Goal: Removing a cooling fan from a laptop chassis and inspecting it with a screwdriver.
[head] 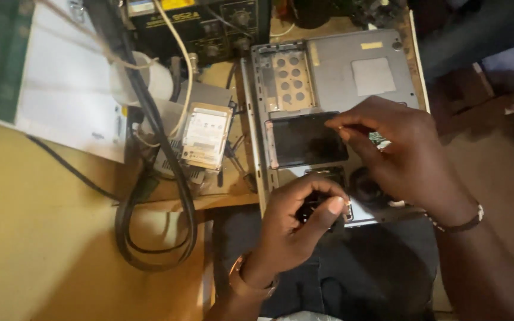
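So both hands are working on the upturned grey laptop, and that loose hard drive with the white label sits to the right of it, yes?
Not quite. In the head view the hard drive lies left of the laptop, on the cables. Both the left hand and right hand are indeed at the laptop.

Grey metal laptop underside (pixel 352 65), with a black rectangular drive (pixel 307 139) set in it. Silver hard drive, white-labelled (pixel 206 135). Yellow-tan tabletop (pixel 37 226). Black coiled cable (pixel 150 238). White paper sheet (pixel 66 89).
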